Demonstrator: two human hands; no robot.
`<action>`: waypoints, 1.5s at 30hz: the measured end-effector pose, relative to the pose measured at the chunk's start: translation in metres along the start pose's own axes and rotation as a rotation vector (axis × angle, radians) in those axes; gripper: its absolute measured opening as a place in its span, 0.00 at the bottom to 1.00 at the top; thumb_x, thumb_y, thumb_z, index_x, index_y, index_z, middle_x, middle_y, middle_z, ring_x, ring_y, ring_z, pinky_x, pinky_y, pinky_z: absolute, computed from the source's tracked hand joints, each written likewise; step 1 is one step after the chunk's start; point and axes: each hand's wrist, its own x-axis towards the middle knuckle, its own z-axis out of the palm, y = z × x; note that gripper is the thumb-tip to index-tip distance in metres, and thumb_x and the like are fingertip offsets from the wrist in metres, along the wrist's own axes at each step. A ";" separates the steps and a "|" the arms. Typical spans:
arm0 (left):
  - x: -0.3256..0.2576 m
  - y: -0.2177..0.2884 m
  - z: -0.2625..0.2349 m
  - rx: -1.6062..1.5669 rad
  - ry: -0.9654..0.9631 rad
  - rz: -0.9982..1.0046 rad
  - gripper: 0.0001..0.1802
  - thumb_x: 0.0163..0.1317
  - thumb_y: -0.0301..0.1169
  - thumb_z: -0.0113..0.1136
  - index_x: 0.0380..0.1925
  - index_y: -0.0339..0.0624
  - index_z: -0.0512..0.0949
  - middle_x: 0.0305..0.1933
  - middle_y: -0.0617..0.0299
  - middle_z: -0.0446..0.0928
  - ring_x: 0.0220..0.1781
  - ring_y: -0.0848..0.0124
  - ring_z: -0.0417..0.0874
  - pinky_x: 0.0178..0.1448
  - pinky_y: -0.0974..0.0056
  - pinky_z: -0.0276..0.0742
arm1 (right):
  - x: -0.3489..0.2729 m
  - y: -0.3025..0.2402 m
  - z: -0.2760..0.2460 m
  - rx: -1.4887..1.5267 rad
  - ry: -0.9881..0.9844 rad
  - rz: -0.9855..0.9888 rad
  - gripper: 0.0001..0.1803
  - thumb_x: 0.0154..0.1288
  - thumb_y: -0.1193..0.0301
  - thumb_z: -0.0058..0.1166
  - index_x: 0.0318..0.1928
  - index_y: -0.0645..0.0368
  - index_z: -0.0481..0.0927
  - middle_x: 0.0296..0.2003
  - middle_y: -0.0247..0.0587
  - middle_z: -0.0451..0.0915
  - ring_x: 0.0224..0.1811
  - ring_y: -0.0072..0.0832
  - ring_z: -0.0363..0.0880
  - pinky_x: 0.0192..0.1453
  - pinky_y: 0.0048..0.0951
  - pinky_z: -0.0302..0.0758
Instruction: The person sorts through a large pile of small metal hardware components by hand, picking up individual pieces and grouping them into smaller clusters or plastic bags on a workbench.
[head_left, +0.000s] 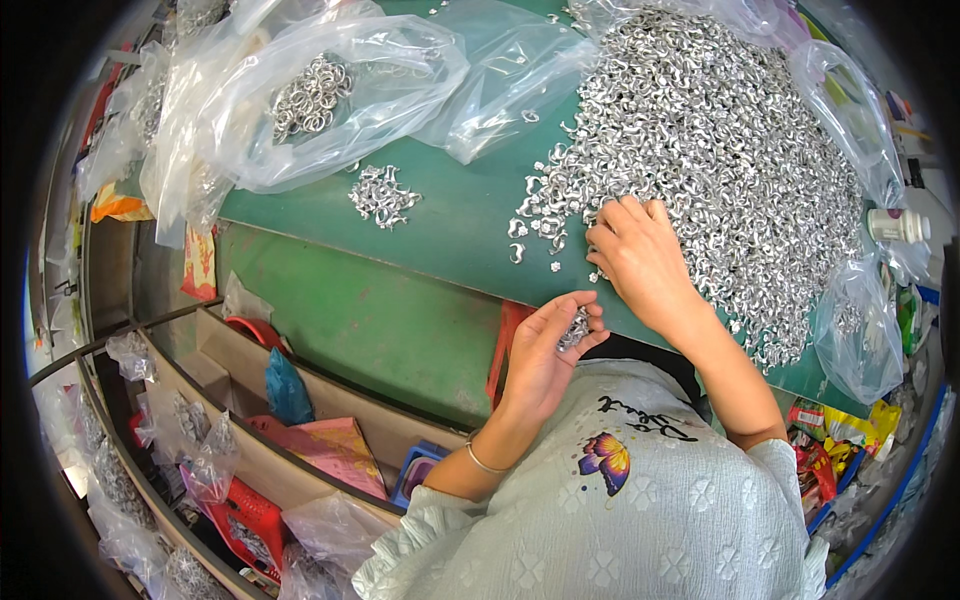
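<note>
A big heap of small silver metal pieces (720,130) covers the right half of the green table (450,215). My right hand (640,255) rests on the heap's near edge, fingers curled down among the pieces. My left hand (545,345) is held palm up at the table's front edge, cupping a small bunch of the silver pieces (575,328) between fingers and thumb. A thin bracelet circles my left wrist. A small separate cluster of pieces (382,195) lies on the table to the left.
Clear plastic bags (330,90) with metal rings lie at the table's back left. More bags hang at the right edge beside a white bottle (897,224). Below left stand cardboard boxes, a red basket (245,515) and bagged parts.
</note>
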 end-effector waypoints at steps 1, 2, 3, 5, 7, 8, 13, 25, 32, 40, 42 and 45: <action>0.000 0.000 0.001 0.000 0.004 0.004 0.15 0.64 0.33 0.49 0.44 0.33 0.74 0.37 0.57 0.76 0.40 0.70 0.77 0.48 0.63 0.76 | 0.000 0.000 0.001 0.030 -0.009 0.001 0.04 0.45 0.72 0.57 0.24 0.57 0.76 0.28 0.35 0.69 0.37 0.30 0.67 0.41 0.31 0.61; -0.001 0.001 0.002 0.001 0.009 0.007 0.15 0.64 0.33 0.49 0.44 0.33 0.73 0.37 0.57 0.76 0.40 0.70 0.77 0.48 0.63 0.76 | -0.001 0.001 0.001 0.060 -0.018 0.003 0.05 0.46 0.72 0.58 0.25 0.57 0.76 0.28 0.35 0.70 0.37 0.31 0.68 0.41 0.31 0.61; -0.001 0.002 0.003 0.001 0.013 0.010 0.15 0.64 0.33 0.49 0.45 0.33 0.73 0.38 0.57 0.76 0.40 0.70 0.77 0.48 0.63 0.76 | -0.001 0.002 0.001 0.090 -0.027 0.005 0.05 0.46 0.72 0.58 0.25 0.57 0.76 0.28 0.35 0.70 0.37 0.31 0.68 0.41 0.31 0.61; -0.001 0.004 0.005 -0.035 0.037 0.011 0.16 0.66 0.34 0.47 0.46 0.34 0.72 0.39 0.58 0.76 0.41 0.71 0.77 0.49 0.63 0.75 | -0.003 0.003 -0.012 0.400 -0.103 0.066 0.05 0.47 0.72 0.59 0.27 0.57 0.76 0.28 0.35 0.71 0.37 0.30 0.69 0.42 0.31 0.61; 0.000 0.006 0.010 -0.069 0.060 0.027 0.16 0.66 0.34 0.46 0.47 0.34 0.72 0.40 0.59 0.76 0.42 0.72 0.77 0.50 0.63 0.75 | -0.003 0.002 -0.024 0.612 -0.185 0.060 0.06 0.48 0.72 0.59 0.28 0.57 0.76 0.27 0.35 0.72 0.37 0.31 0.70 0.42 0.32 0.60; 0.000 0.006 0.014 -0.084 0.070 0.043 0.16 0.66 0.34 0.46 0.47 0.35 0.72 0.40 0.59 0.76 0.42 0.71 0.77 0.50 0.63 0.75 | -0.002 0.002 -0.029 0.668 -0.229 0.023 0.06 0.49 0.72 0.60 0.28 0.57 0.77 0.27 0.35 0.72 0.36 0.31 0.70 0.42 0.32 0.60; 0.002 0.000 -0.001 -0.093 -0.051 0.043 0.14 0.66 0.33 0.47 0.45 0.35 0.73 0.38 0.61 0.75 0.41 0.73 0.76 0.48 0.65 0.75 | 0.006 0.005 -0.010 0.559 -0.046 0.169 0.09 0.47 0.73 0.61 0.31 0.58 0.76 0.27 0.35 0.72 0.35 0.33 0.70 0.44 0.32 0.60; 0.000 0.001 -0.004 -0.073 0.000 0.039 0.15 0.65 0.32 0.48 0.46 0.33 0.72 0.40 0.59 0.75 0.42 0.71 0.76 0.47 0.66 0.76 | 0.009 -0.001 0.004 0.322 -0.018 0.036 0.07 0.48 0.71 0.60 0.26 0.58 0.76 0.28 0.35 0.71 0.37 0.32 0.68 0.40 0.31 0.61; 0.001 0.008 0.012 -0.174 0.098 0.071 0.16 0.66 0.32 0.46 0.49 0.33 0.71 0.44 0.56 0.76 0.45 0.69 0.77 0.52 0.63 0.75 | 0.003 -0.004 -0.029 0.669 -0.205 -0.036 0.08 0.46 0.73 0.62 0.26 0.58 0.76 0.29 0.35 0.73 0.36 0.32 0.70 0.44 0.29 0.61; 0.002 -0.003 -0.013 -0.107 -0.047 0.057 0.13 0.64 0.30 0.50 0.46 0.35 0.73 0.44 0.56 0.75 0.44 0.69 0.77 0.51 0.63 0.76 | 0.010 0.006 0.012 0.298 -0.047 -0.016 0.08 0.47 0.71 0.61 0.28 0.58 0.76 0.30 0.36 0.72 0.38 0.33 0.69 0.43 0.32 0.62; 0.001 -0.001 -0.008 -0.067 -0.006 0.053 0.14 0.64 0.30 0.50 0.46 0.34 0.73 0.44 0.56 0.75 0.46 0.68 0.77 0.53 0.62 0.75 | 0.010 0.006 0.011 0.266 -0.037 -0.022 0.07 0.47 0.72 0.61 0.27 0.58 0.76 0.30 0.35 0.72 0.38 0.32 0.69 0.42 0.32 0.61; -0.002 0.005 0.008 -0.047 0.072 0.089 0.15 0.65 0.31 0.49 0.48 0.33 0.72 0.44 0.57 0.76 0.46 0.69 0.77 0.56 0.61 0.73 | 0.009 0.005 -0.003 0.458 -0.103 0.035 0.07 0.47 0.73 0.60 0.28 0.58 0.77 0.30 0.35 0.73 0.38 0.32 0.69 0.44 0.31 0.61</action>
